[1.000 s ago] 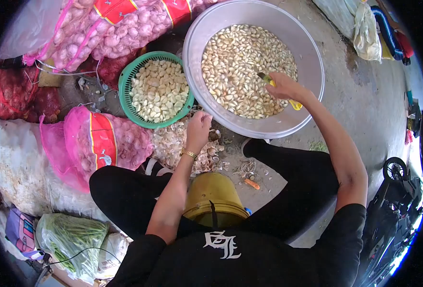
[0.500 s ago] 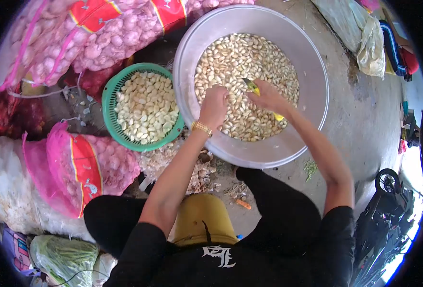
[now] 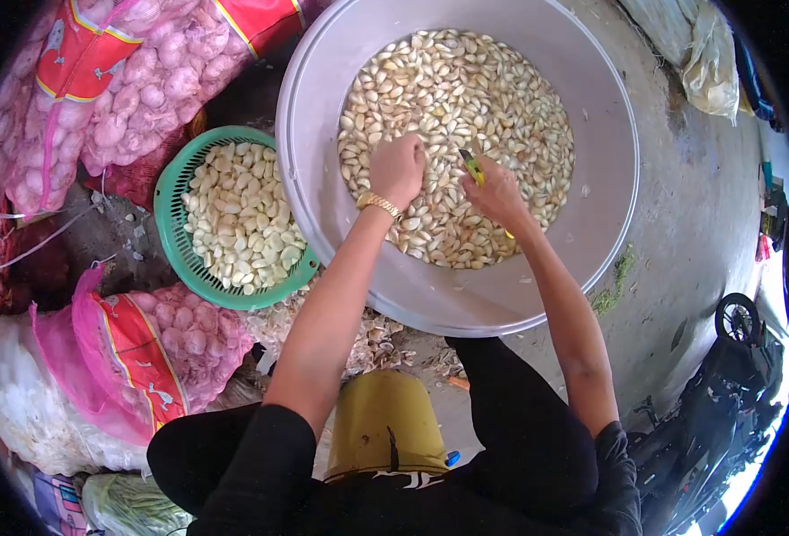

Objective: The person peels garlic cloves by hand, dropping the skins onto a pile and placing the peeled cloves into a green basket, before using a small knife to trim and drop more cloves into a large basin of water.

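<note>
A wide grey tub [image 3: 605, 134] holds a mass of garlic cloves [image 3: 466, 89], most of them still in pale brown skins. Over its near half is my left hand [image 3: 397, 170], fingers curled together; whatever they pinch is hidden behind the knuckles. Close by on the right, my right hand [image 3: 494, 192] grips a small knife [image 3: 474, 167] with a yellow handle, its short dark blade pointing up and left, toward the left hand. Left of the tub stands a green slotted basket [image 3: 169, 210] with peeled white cloves [image 3: 242, 214] in it.
Pink mesh sacks of garlic bulbs [image 3: 166, 85] are piled at upper left, another sack [image 3: 193, 330] below the basket. Garlic skins [image 3: 372, 344] litter the floor near a yellow bucket [image 3: 385, 420] between my legs. A motorcycle [image 3: 716, 411] stands at lower right.
The view has shifted, so the tub looks larger and the basket sits farther left. Both hands stay over the cloves, still close together, the knife still in the right one.
</note>
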The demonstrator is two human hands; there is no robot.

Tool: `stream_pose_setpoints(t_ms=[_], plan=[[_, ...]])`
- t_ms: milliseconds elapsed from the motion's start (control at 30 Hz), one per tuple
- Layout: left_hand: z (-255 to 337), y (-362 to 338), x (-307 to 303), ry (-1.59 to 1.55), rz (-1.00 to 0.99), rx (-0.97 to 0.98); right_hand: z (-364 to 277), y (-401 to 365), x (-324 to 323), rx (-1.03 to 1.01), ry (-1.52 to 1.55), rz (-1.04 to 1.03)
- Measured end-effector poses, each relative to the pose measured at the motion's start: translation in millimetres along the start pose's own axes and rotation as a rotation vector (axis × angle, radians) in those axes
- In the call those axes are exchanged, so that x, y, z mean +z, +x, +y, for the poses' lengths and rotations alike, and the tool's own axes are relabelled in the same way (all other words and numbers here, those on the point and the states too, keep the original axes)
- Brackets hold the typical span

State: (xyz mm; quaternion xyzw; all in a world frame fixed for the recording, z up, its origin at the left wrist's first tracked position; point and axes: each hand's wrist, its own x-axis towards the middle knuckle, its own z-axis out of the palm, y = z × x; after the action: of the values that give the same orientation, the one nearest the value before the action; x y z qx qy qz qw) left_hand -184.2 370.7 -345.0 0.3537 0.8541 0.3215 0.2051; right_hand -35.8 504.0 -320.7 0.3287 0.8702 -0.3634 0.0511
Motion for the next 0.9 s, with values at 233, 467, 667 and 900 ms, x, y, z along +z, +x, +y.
stream_pose_setpoints(t_ms=[233,467,667,900], plan=[[27,-68,-29,-0.999,0.195,-0.384,-11,5,14,-0.099,0.061,-0.032],[30,-103,10,-1.659,0.385,-0.915,-18,25,29,-0.112,-0.041,0.013],[27,-95,25,-1.918,0.507,-1.004,-22,33,27,-0.218,-0.018,0.057],[48,-89,14,-1.816,0.595,-1.007,-52,65,34,-0.223,-0.182,-0.169]])
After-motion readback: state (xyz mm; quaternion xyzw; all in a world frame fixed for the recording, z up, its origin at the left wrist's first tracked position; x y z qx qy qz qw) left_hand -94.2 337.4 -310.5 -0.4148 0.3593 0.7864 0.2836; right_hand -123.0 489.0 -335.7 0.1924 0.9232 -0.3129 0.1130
